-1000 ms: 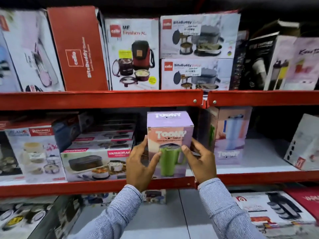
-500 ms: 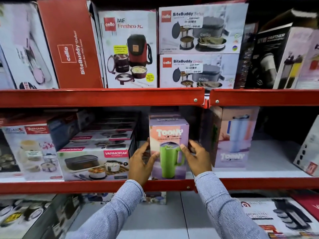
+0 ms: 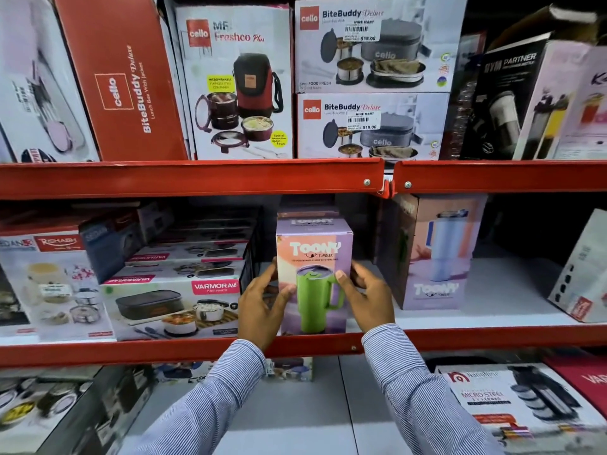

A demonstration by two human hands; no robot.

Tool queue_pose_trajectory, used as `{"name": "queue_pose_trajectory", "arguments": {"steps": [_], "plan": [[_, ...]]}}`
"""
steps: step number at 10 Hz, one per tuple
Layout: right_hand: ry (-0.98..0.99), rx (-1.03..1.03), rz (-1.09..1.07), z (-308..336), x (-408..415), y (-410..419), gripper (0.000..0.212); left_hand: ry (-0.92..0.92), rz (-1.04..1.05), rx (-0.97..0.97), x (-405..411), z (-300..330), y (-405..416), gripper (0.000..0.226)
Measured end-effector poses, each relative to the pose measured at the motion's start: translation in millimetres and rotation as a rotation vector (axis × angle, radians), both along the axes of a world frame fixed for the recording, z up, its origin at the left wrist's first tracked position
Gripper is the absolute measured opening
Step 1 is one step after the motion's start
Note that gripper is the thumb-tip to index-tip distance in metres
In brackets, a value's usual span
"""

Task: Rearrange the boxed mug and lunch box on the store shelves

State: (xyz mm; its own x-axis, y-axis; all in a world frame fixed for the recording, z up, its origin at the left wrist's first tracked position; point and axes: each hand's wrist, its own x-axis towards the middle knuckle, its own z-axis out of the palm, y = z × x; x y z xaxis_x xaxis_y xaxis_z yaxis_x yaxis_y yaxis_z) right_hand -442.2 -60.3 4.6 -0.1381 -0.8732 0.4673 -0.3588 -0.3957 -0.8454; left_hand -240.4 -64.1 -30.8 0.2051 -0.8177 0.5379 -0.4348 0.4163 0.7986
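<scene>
I have the boxed mug point(image 3: 313, 277) standing upright at the front of the middle shelf point(image 3: 460, 338), between the stack of Varmora lunch box cartons point(image 3: 170, 307) on its left and a taller tumbler box point(image 3: 433, 254) on its right. My left hand point(image 3: 262, 307) and right hand point(image 3: 364, 298) bracket it, fingers on its two sides and thumbs touching its front face, so each grip is closed lightly around the box rather than clenched. Its base appears to sit on the shelf, just behind the red lip. I judge this to be the placing step for the mug: the box is seated and only needs squaring to face forward. The next move calls for letting go cleanly without tipping it, then turning to a lunch box, most likely the Varmora carton beside it, though which one I cannot tell.
</scene>
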Motion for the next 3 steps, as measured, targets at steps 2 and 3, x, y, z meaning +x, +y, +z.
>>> {"name": "queue_pose_trajectory", "arguments": {"steps": [2,3], "plan": [[0.003,0.002,0.022,-2.1,4.1,-0.3,0.046,0.002,-0.014,-0.010,5.2,-1.6,2.7,0.069],[0.042,-0.012,-0.056,-5.6,6.3,2.4,0.059,-0.028,0.012,-0.019,5.8,-3.1,3.1,0.075]]}}
